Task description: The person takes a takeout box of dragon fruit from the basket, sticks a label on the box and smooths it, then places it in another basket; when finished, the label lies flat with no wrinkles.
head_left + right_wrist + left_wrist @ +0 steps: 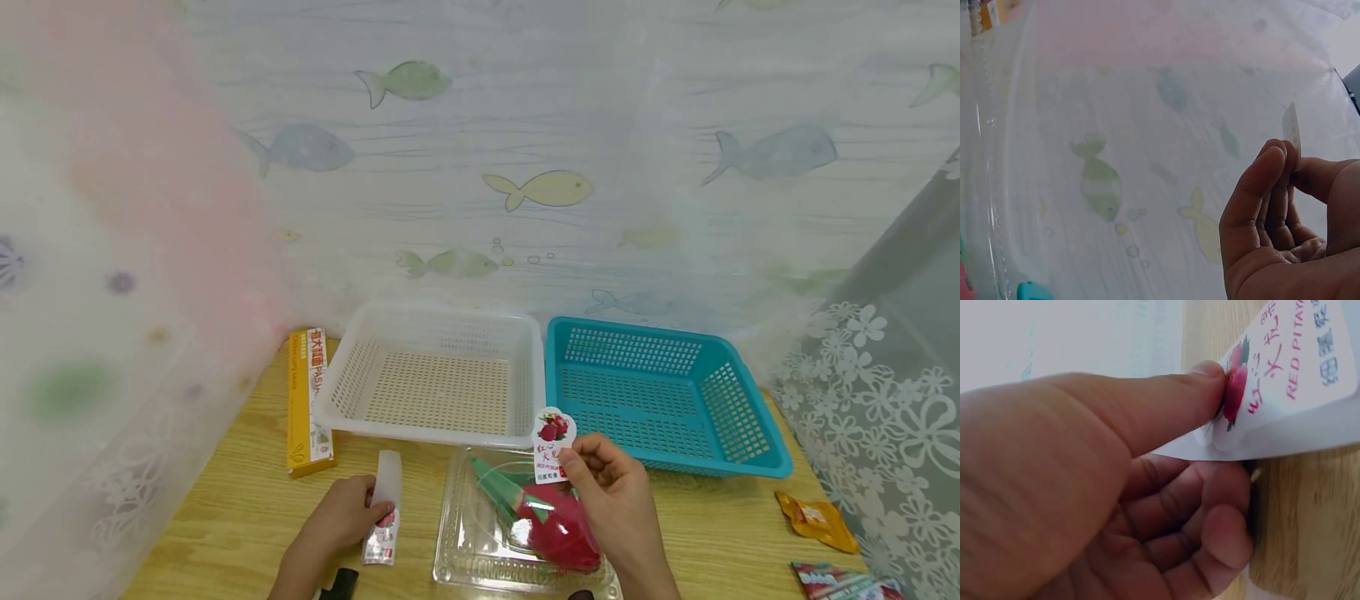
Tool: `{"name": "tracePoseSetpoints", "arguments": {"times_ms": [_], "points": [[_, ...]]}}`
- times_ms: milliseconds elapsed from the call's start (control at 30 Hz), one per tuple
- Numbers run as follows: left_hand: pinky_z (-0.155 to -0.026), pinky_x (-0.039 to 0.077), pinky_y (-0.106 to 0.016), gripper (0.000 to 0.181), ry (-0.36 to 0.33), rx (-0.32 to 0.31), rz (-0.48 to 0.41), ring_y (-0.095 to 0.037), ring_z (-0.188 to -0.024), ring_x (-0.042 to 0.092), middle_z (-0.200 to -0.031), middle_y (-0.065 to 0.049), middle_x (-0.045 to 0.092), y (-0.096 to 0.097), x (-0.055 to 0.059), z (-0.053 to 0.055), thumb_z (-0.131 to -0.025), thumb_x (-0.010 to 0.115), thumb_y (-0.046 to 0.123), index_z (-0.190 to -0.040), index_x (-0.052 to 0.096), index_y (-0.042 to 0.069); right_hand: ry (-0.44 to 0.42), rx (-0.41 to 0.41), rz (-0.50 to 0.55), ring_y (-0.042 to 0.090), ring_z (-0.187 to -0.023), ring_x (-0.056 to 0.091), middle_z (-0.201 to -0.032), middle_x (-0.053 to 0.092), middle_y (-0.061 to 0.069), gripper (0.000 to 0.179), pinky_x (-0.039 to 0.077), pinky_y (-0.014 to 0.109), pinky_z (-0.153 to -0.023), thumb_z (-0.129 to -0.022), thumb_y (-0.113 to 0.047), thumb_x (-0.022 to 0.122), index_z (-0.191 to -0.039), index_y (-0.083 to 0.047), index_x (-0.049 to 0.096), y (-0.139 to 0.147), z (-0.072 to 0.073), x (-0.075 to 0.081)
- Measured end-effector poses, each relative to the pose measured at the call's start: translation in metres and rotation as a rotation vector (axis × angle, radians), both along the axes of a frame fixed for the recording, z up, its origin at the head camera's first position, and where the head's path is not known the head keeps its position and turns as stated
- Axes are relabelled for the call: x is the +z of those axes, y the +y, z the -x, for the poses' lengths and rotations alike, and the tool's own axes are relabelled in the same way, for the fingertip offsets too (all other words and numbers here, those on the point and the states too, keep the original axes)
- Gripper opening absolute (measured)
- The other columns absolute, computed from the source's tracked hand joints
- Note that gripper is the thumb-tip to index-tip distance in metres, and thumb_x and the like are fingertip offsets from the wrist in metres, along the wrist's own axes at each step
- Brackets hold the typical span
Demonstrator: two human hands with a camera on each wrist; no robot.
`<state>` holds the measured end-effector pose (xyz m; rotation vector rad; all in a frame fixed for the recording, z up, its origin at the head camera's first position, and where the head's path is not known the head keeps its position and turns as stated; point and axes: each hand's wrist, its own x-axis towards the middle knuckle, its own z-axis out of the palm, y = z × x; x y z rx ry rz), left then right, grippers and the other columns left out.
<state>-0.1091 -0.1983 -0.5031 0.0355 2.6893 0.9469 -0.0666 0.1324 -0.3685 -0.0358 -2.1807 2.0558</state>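
Wood-grain table (247, 508), fish-print sheeting (465, 133) behind it on the far side. White basket (431, 433) far centre; blue basket (753, 400) to its right, rims close together. Yellow carton (300, 408) far left; orange packet (817, 521) near right.

Clear box (456, 546) sits near centre on the table, a pink-red and green thing (561, 533) visible through its plastic. Right hand (615, 500): thumb and fingers pinched together on one fruit-printed label (553, 429), held over the far right part of the box. Right wrist view shows that label nearly edge-on. Left hand (345, 512): thumb clamped over a pale backing strip (388, 475), fingers beneath, left of the box; a printed label reading RED PITAYA shows on it.

Risks, by judgement:
1. Label held by one edge only; a slack pinch could let it drop onto the box or the white basket's near rim.
2. If its back is tacky, it may cling to the thumb, fold, or catch skewed on the box's ridges.
3. Neither hand appears to brace the box; light plastic could slide or dent under a one-sided press.
4. Left thumb pressing hard could crease the strip and its label
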Motion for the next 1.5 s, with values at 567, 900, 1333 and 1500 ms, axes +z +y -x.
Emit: {"name": "tracePoseSetpoints", "arguments": {"times_ms": [567, 900, 1333, 1500], "points": [[-0.058, 0.043, -0.028, 0.034, 0.037, 0.033, 0.103, -0.017, -0.066, 0.051, -0.073, -0.004, 0.057, 0.0064, 0.0049, -0.0049, -0.085, 0.084, 0.024, -0.088, 0.057, 0.003, 0.028, 0.03, 0.003, 0.012, -0.067, 0.065, -0.077, 0.068, -0.002, 0.014, 0.059, 0.027, -0.065, -0.1, -0.006, 0.063, -0.092, 0.006, 0.062, 0.0013, -0.0002, -0.0028], [-0.058, 0.04, -0.029, 0.038, 0.073, 0.03, 0.128, -0.018, -0.065, 0.048, -0.071, -0.004, 0.053, 0.0059, 0.0022, -0.0058, -0.083, 0.086, 0.027, -0.087, 0.055, 0.004, 0.013, 0.021, -0.004, 0.011, -0.068, 0.065, -0.078, 0.069, 0.0, 0.016, 0.059, 0.025, -0.064, -0.1, -0.007, 0.064, -0.093, 0.007, 0.063, 0.001, -0.0008, -0.0019], [-0.06, 0.042, -0.03, 0.042, 0.04, 0.039, 0.102, -0.018, -0.067, 0.048, -0.073, -0.005, 0.054, 0.006, 0.0047, -0.0055, -0.084, 0.085, 0.03, -0.092, 0.056, 0.001, 0.008, 0.01, 0.012, 0.012, -0.064, 0.063, -0.074, 0.065, -0.002, 0.014, 0.058, 0.027, -0.062, -0.099, -0.007, 0.065, -0.091, 0.004, 0.062, 0.0004, 0.0002, -0.0032], [-0.061, 0.04, -0.03, 0.038, 0.027, 0.039, 0.067, -0.017, -0.069, 0.047, -0.074, -0.003, 0.053, 0.005, 0.0086, -0.0062, -0.086, 0.082, 0.03, -0.093, 0.057, 0.002, 0.048, 0.018, 0.029, 0.012, -0.064, 0.063, -0.073, 0.064, -0.003, 0.015, 0.057, 0.027, -0.062, -0.1, -0.005, 0.064, -0.092, 0.008, 0.062, 0.0019, 0.0003, -0.006]]}}
